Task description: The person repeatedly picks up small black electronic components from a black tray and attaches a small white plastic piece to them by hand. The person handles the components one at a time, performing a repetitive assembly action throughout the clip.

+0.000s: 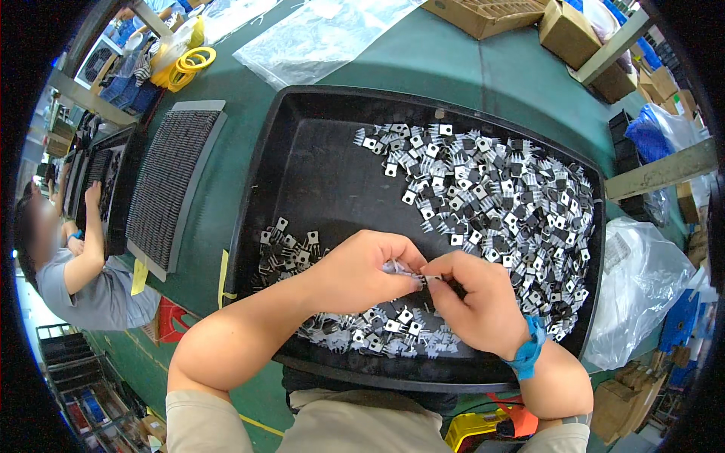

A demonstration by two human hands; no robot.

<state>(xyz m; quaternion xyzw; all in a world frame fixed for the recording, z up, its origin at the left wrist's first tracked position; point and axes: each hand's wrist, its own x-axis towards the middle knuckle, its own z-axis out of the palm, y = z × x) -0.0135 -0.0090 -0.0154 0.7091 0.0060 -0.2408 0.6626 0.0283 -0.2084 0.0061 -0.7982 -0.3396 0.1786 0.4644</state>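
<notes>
Over the near edge of the black tray (257, 158), the left hand (361, 273) and right hand (477, 298) meet, fingertips pinched shut on one small part (404, 269). It looks like mid-sorting; the next move seems to need a steady, delicate grip.

Inside the black tray (257, 189), the upper left of the floor lay bare, giving open room to reach in. A dense heap of finned heat-sink parts (498, 196) filled the tray's right half, and a smaller pile (291, 253) sat at centre left. Both hands, the left hand (362, 272) and the right hand (476, 298), met at lower centre above more loose parts (385, 332). Left of the tray, a strip of green tabletop (226, 181) ran free beside a grey ribbed mat (170, 177). Clear plastic bags (317, 34) lay at the top.
</notes>
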